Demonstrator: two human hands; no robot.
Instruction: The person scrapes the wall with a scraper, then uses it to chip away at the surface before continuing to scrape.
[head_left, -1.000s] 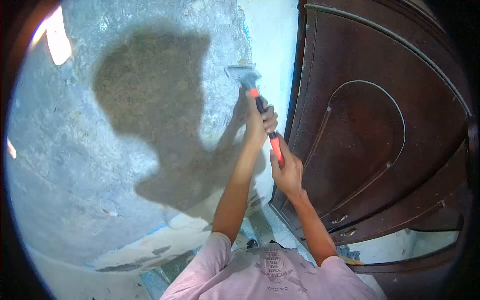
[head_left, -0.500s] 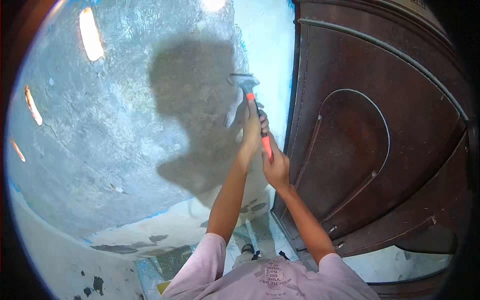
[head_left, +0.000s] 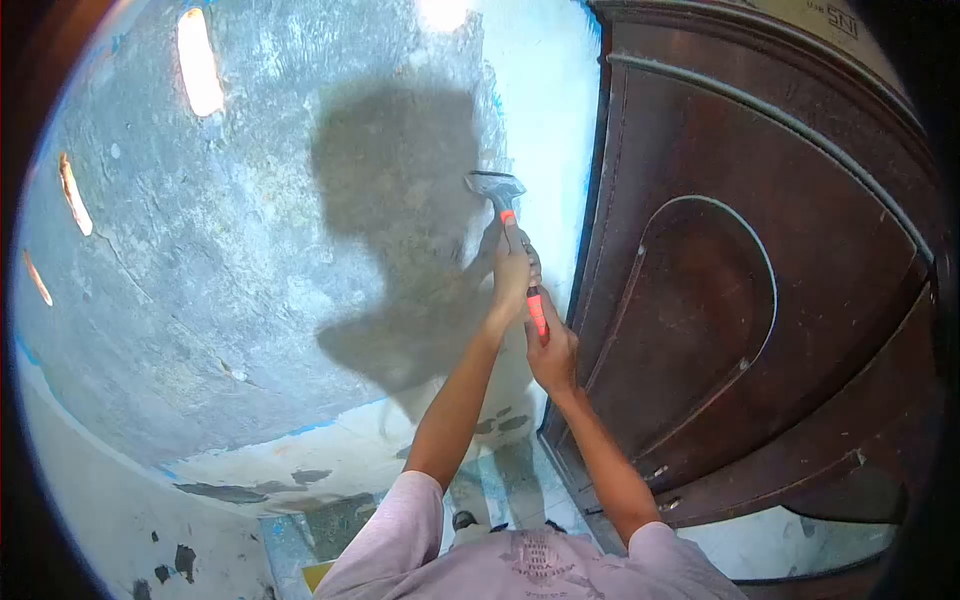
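A wall scraper [head_left: 496, 186] with a wide metal head and an orange-and-black handle is held up against the wall. My left hand [head_left: 514, 272] is closed round the upper handle, its thumb stretched along it towards the head. Lower down, my right hand [head_left: 553, 355] grips the orange butt end. The head lies at the border between the bare grey wall [head_left: 250, 240] and a strip of white paint [head_left: 545, 110]. Whether the blade's edge touches the surface is hard to tell.
Close on the right stands a dark wooden cabinet [head_left: 700, 300] with an oval panel and small metal handles low down. My shadow [head_left: 400, 150] falls across the wall. Patchy white paint [head_left: 350, 440] runs along its lower part. Tiled floor [head_left: 540, 490] shows by my feet.
The scraper and both hands have moved down along the wall, still in the same grip. The view has shifted slightly.
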